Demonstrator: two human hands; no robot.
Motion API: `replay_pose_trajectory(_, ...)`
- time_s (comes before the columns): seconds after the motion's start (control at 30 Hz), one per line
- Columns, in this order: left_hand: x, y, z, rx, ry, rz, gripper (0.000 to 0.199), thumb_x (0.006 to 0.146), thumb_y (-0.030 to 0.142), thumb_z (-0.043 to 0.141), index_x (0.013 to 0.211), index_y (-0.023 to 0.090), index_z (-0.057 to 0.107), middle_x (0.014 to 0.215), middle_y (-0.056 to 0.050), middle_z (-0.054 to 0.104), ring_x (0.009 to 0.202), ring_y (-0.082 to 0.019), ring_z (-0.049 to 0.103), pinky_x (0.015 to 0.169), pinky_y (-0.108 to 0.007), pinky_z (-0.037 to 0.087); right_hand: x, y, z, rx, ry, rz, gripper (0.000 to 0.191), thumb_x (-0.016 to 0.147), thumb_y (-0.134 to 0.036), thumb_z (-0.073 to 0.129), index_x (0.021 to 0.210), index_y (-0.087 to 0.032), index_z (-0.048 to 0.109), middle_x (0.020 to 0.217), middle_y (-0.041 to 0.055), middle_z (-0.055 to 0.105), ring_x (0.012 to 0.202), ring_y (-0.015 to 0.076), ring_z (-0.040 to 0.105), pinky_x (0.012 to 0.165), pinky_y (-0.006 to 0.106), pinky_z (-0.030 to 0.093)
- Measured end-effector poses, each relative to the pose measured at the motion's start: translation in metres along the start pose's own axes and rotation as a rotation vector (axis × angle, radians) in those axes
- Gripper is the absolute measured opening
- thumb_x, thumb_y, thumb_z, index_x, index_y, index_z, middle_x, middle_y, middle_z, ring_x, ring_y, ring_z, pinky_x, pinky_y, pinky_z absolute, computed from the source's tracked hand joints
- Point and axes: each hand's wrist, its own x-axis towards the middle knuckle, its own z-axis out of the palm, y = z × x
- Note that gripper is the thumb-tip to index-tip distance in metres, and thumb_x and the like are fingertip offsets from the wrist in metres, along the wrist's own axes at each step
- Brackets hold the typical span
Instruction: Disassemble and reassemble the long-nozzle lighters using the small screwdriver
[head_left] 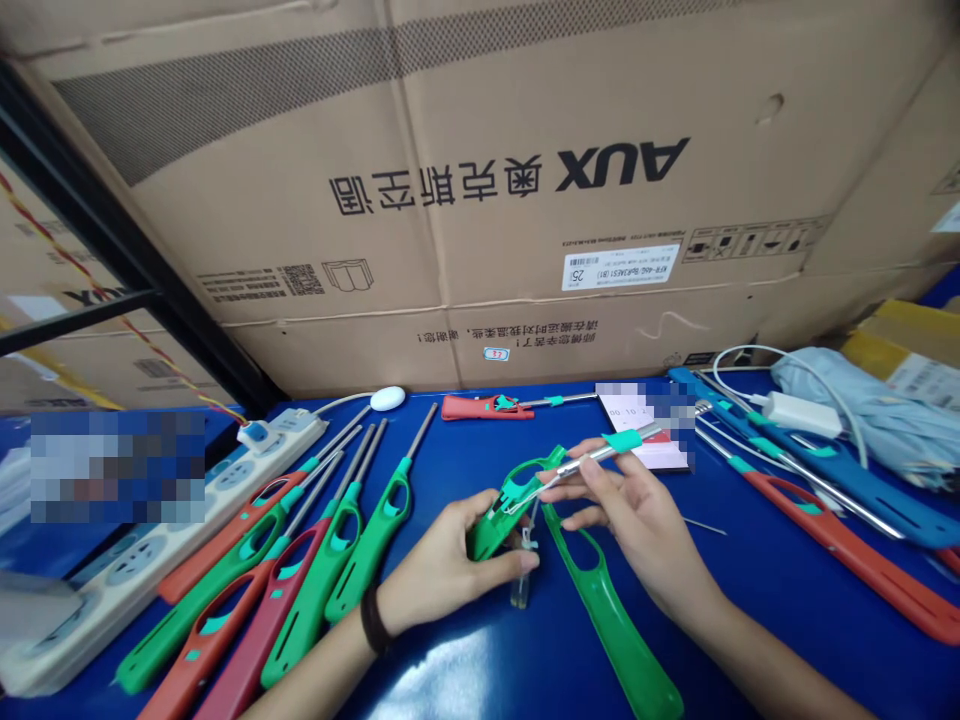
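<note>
My left hand (457, 560), with a dark band at the wrist, is closed around an opened green lighter half (499, 520) with inner parts and thin white wire showing. A small clear fuel tank (520, 590) hangs just below my left fingertips. My right hand (630, 510) pinches a metal lighter tube (592, 460) with a teal collar, its lower end beside the upper part of the green half. Under my right hand, a separate green shell half (622, 630) lies on the blue table, its hollow side facing up.
Several green, orange and red lighters (300, 590) lie left, beside a white power strip (277, 440). A red lighter (480, 407) and phone (645, 425) lie behind. Blue and orange lighters (847, 550) and a white cable adapter (802, 412) are right. A large carton (465, 100) stands behind.
</note>
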Motion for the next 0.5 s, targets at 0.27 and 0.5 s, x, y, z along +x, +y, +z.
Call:
replay_pose_trajectory(0.27,-0.0001,0.0068,-0.0019,-0.116,0.079,-0.022,0.022,0.075,0.033,0.064,0.074,0.011,0.063,0.061,-0.001,0.059,0.056,-0.011,0.052,0.055,-0.021,0.041,0.0026,-0.0025,-0.0001,0.078,0.031,0.045,0.035,0.077,-0.048,0.065,0.096,-0.022,0.051,0.083,0.0045,0.071,0.078,0.0198,0.071,0.054,0.022,0.057)
replay_pose_trajectory(0.5,0.0015,0.0047,0.0037,-0.332,0.098,-0.066,0.025,0.075,0.034,0.067,0.086,0.013,0.059,0.078,-0.005,0.065,0.056,-0.012,0.059,0.053,-0.022,0.045,0.0035,0.0013,-0.0019,0.086,0.019,0.069,0.034,0.078,-0.047,0.064,0.097,-0.022,0.051,0.087,0.0055,0.07,0.082,0.0208,0.07,0.055,0.023,0.058)
